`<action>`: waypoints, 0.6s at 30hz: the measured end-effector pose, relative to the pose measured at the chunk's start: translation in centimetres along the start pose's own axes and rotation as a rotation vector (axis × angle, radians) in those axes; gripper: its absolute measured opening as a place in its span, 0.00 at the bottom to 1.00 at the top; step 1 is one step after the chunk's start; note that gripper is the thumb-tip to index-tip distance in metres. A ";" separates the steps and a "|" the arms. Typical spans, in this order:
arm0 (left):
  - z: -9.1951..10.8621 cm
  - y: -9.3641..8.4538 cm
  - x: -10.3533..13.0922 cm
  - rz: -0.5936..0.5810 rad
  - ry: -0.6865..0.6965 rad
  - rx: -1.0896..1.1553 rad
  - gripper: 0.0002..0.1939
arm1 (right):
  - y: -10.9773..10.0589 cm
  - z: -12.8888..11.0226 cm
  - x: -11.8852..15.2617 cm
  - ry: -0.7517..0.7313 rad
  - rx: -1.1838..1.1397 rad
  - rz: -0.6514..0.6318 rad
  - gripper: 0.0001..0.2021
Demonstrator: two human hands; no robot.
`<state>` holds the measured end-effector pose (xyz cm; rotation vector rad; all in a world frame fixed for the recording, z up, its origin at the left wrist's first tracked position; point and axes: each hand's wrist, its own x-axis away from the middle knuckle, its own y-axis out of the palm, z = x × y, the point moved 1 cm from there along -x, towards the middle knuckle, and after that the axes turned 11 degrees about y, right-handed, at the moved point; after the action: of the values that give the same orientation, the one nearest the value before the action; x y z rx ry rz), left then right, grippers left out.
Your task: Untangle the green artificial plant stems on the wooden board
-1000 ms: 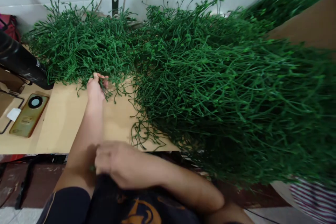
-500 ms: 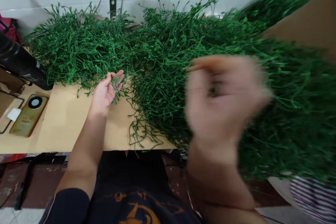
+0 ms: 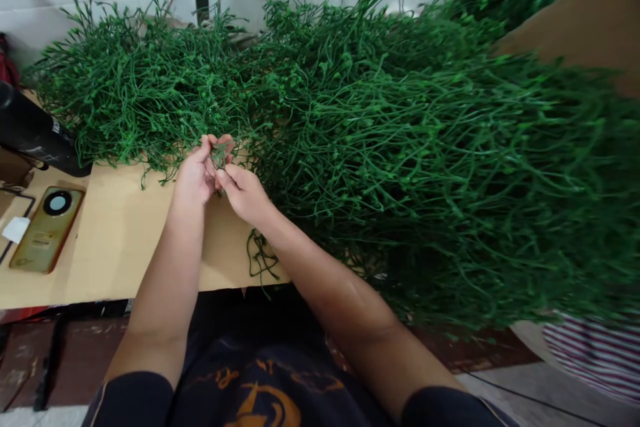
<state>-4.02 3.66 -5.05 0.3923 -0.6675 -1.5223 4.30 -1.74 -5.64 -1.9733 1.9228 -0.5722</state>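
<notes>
My left hand (image 3: 199,170) is closed around a few thin green plastic plant stems (image 3: 219,155), low over the near edge of the left pile. My right hand (image 3: 243,192) meets it from the right, thumb and fingers pinched at the same stems; its fingertips are partly hidden. Behind both hands lies a pile of green artificial stems (image 3: 145,87) with small budded tips. A larger heap of the same stems (image 3: 425,147) spreads across the right side. A few loose stems (image 3: 261,257) lie near the front edge, beside my right forearm.
A cardboard sheet (image 3: 125,227) covers the table under my hands. To the left are a phone (image 3: 47,230) and a black cylinder (image 3: 43,133) lying tilted. A brown cardboard panel (image 3: 575,20) stands at the back right, and striped cloth (image 3: 595,360) shows below the heap.
My right hand has swung left and down from over the right heap to meet my left hand at the stems. My left hand stays nearly in place. The view has shifted slightly.
</notes>
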 end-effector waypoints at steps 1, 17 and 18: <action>0.1 0.0 0.0 0.034 0.010 0.007 0.13 | 0.1 -0.1 0.4 -0.006 -0.005 -0.004 0.13; -0.3 0.4 0.5 0.215 0.050 -0.133 0.15 | 0.0 -0.7 7.1 -0.110 0.168 -0.013 0.14; 0.1 0.0 0.0 0.266 0.095 -0.110 0.15 | 0.4 -1.1 8.2 -0.234 0.149 -0.075 0.13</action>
<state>-4.11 3.64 -5.01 0.2785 -0.5355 -1.2730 3.46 -9.88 -4.46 -1.9305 1.6254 -0.4654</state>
